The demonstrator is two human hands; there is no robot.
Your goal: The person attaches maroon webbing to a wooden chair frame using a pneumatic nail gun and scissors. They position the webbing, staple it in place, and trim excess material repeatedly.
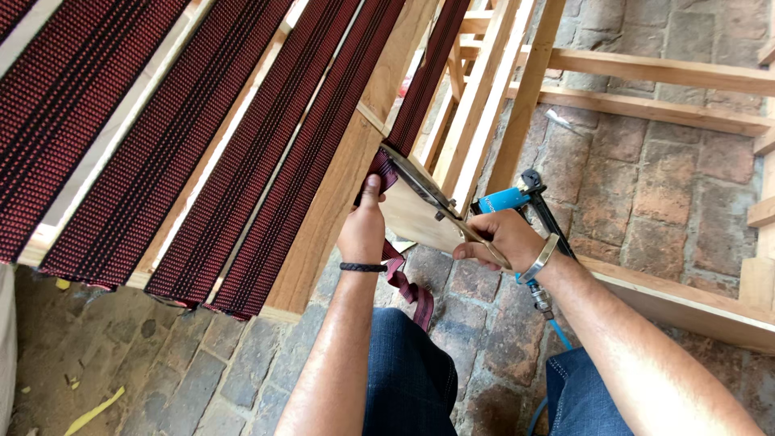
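Trimming red-and-black upholstery webbing at the wooden frame rail, left hand clamping the strap end taut against that rail, right hand closing scissors across it; next, likely completing a square cut beside the rail.
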